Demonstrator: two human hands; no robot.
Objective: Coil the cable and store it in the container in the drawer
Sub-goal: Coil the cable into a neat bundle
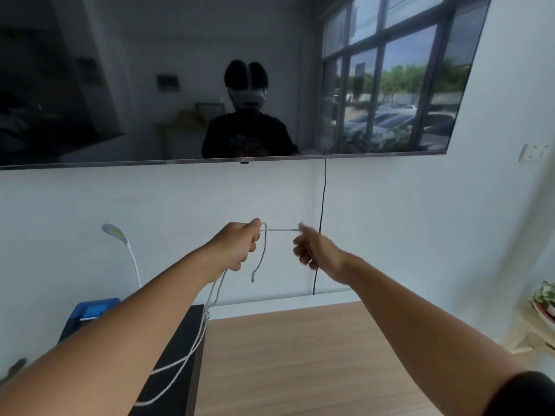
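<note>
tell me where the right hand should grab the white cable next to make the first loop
Grip the loose tail of the white cable hanging below the left hand, just above its plug end. The right hand should probably come in from the right, since the tail dangles free there with open space beside it.

- 2 hands: left hand (pixel 237 246), right hand (pixel 315 250)
- 1 white cable (pixel 263 250), with 1 free plug end visible
- 1 wall-mounted TV (pixel 120 85)
- 1 black cord (pixel 322 211) hanging below the TV
- 1 white gooseneck lamp (pixel 115 232)
- 1 black cabinet (pixel 177 364)
- 1 blue box (pixel 96 310)
- 1 wall socket plate (pixel 536 152)
- 1 potted plant (pixel 545 298)
</note>
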